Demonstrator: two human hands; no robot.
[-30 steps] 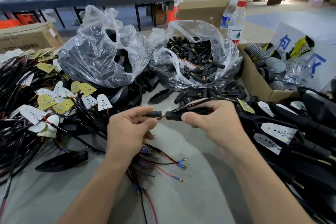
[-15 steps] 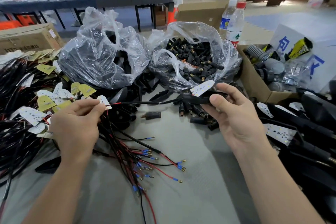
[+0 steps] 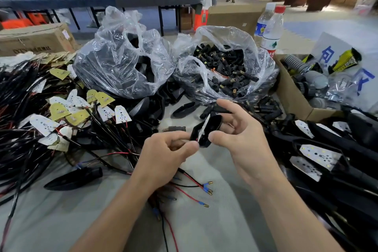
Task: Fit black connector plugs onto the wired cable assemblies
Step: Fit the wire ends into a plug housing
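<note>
- Your right hand (image 3: 241, 135) grips the black lamp housing (image 3: 206, 131) between thumb and curled fingers, with the forefinger sticking out free toward the far side. The housing stands tilted, its white board edge-on to you.
- Your left hand (image 3: 163, 155) is curled, and its thumb and forefinger pinch at the near end of the housing, where a bit of red wire shows.
- The loose plug (image 3: 175, 129) lies on the table (image 3: 214, 221), touching neither hand. It sits just beyond your left knuckles and just left of the housing.
- Its long axis runs left to right, with the metal tip pointing left and the black body toward the housing.
- Your left hand is the nearer one, so the pickup probably falls to it. That would mean letting go of its pinch, while your right hand keeps the housing.
- More plugs fill the clear bag (image 3: 204, 80) farther back, should this one roll away.
</note>
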